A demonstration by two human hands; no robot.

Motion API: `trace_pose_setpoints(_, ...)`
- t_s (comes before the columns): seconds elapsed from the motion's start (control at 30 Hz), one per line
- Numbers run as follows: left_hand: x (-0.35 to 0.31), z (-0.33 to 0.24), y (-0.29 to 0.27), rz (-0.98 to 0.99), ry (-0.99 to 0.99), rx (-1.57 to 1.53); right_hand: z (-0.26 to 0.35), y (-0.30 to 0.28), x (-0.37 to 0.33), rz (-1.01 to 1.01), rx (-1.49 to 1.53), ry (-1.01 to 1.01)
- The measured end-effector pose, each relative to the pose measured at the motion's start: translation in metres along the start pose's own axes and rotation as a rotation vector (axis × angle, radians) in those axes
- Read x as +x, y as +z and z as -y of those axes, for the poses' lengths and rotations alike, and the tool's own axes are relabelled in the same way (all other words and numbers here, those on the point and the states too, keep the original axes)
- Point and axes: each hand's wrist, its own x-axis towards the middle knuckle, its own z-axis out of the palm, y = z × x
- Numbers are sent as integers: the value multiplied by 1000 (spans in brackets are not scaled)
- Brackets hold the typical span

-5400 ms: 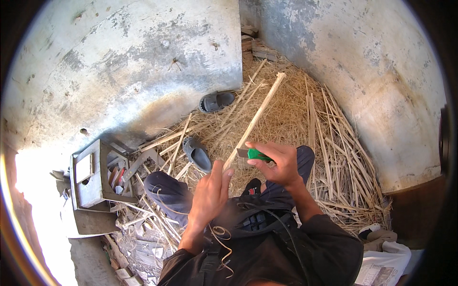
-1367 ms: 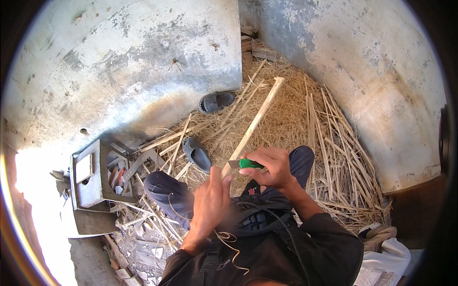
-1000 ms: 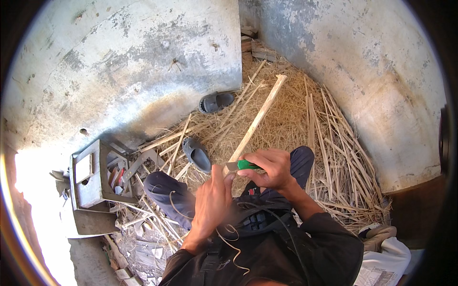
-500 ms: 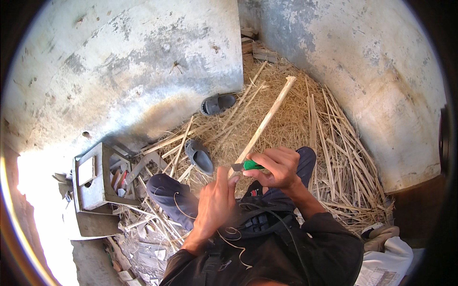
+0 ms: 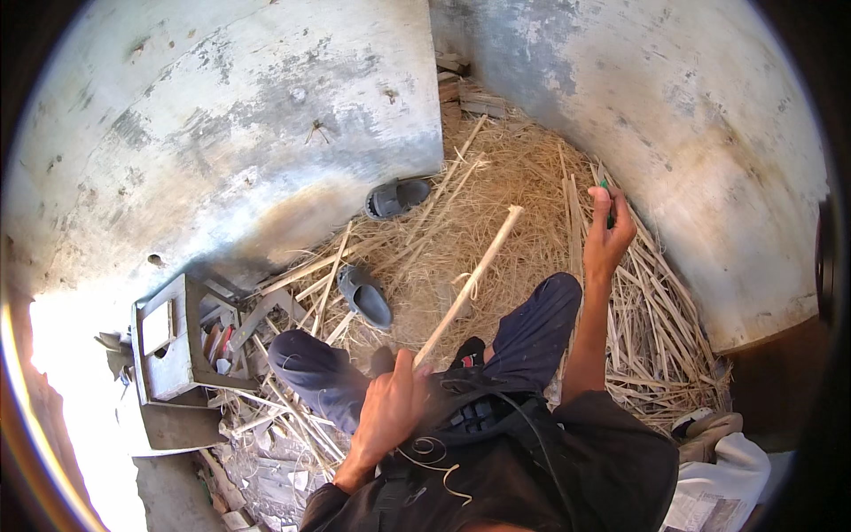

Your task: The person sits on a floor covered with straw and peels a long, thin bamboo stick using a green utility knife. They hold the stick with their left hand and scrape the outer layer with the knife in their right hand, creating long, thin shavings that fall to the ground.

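Note:
My left hand (image 5: 392, 410) is closed around the near end of a pale wooden stick (image 5: 483, 262), close to my waist. The stick slants away to the far right over the shavings, and a thin curled shaving (image 5: 472, 285) clings near its middle. My right hand (image 5: 612, 232) is stretched forward and to the right, well apart from the stick. Its fingers are closed on a green-handled knife (image 5: 605, 183); only a bit of the green shows and the blade cannot be made out. A loose curl of shaving (image 5: 452, 479) lies on my dark shirt.
Shavings (image 5: 523, 168) cover the floor ahead. Many split strips (image 5: 656, 310) are heaped along the right wall. Two grey clogs (image 5: 397, 199) lie ahead to the left. A worn wooden box (image 5: 173, 341) stands at the left, and pale cloth (image 5: 722, 483) lies at lower right.
My right hand has swung forward and right with the knife, away from the stick. The stick has drawn back toward me, and a curled shaving now shows on it.

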Motion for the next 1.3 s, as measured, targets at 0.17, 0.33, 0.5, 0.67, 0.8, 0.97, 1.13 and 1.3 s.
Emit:
trace_pose_setpoints(0.17,13,-4,-7,-95,20,-17,27,11,-50,302,215,-158)
trace_pose_setpoints(0.33,21,-10,-8,-97,18,11,72,14,-89,554,342,-341)
trace_pose_setpoints(0.5,27,-9,0,-111,79,-13,90,21,-92,530,366,-384)
trace_pose_setpoints(0.67,27,-13,-1,-131,88,40,92,21,-83,488,322,-463)
trace_pose_setpoints(0.8,25,-13,-1,-129,81,53,95,18,-80,458,266,-492)
trace_pose_setpoints(0.97,24,-12,-1,-115,59,45,97,12,-74,454,194,-527)
trace_pose_setpoints(1.13,20,-12,-2,-112,71,45,82,16,-73,417,230,-481)
trace_pose_setpoints(1.3,10,-2,-1,-84,59,42,73,18,-57,323,168,-375)
